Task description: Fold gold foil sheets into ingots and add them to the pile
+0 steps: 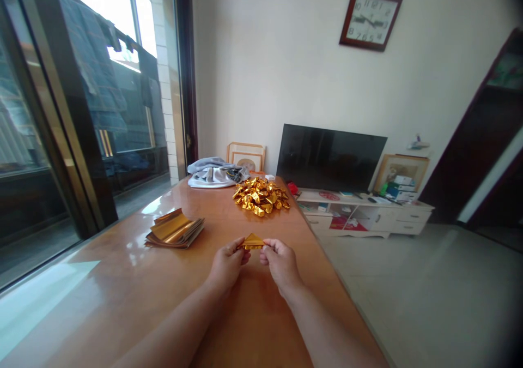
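Foil triangle (252,242), tip up, long edge crosswise, pinched by left hand (226,265), right hand (281,264)

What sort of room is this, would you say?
It looks like a living room in a home: a flat television stands on a low white cabinet, a wall clock hangs above, and clothes hang beyond the glass door.

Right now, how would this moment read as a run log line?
left hand: pinching gold foil piece | right hand: pinching same piece | nearby: folded gold foil pile; foil sheet stack
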`<state>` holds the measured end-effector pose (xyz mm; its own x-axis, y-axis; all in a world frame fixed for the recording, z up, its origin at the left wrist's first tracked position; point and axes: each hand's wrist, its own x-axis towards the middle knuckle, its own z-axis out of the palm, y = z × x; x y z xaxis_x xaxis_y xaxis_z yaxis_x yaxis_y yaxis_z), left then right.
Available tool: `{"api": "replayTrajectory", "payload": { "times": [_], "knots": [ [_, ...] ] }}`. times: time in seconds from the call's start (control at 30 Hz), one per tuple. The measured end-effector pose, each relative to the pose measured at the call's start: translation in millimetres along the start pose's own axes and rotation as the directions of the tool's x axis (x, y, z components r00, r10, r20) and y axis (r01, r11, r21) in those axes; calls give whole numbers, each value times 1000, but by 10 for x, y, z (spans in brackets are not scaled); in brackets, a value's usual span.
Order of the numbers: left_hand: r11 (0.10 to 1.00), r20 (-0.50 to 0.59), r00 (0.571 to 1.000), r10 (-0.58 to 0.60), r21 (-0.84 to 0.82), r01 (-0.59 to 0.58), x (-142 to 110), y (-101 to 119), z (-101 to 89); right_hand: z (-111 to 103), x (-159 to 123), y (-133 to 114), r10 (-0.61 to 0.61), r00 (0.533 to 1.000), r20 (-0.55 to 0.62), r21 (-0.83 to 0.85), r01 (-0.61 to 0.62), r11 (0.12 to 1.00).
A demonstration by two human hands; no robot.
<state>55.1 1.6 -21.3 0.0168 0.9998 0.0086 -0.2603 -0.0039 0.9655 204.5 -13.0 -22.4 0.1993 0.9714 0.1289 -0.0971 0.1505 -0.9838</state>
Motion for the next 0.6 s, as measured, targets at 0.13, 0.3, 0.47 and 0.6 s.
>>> {"api": "replayTrajectory", "payload": {
  "times": [0.13,0.3,0.47,0.6],
  "knots": [
    [999,-14,1000,-12,-33,11,-5,-1,7,-2,2,9,27,999,24,13,-28,1000],
    [1000,-30,1000,7,-6,-7,35,-50,-7,1,2,8,34,998,46,-27,-32,999],
    [999,-17,1000,20,36,-20,71,-87,-29,-1,11,34,14,999,42,-75,-11,997],
    [1000,-16,1000,13,27,-12,71,-99,-30,-10,18,49,-1,999,35,-81,4,997]
  ]
}}
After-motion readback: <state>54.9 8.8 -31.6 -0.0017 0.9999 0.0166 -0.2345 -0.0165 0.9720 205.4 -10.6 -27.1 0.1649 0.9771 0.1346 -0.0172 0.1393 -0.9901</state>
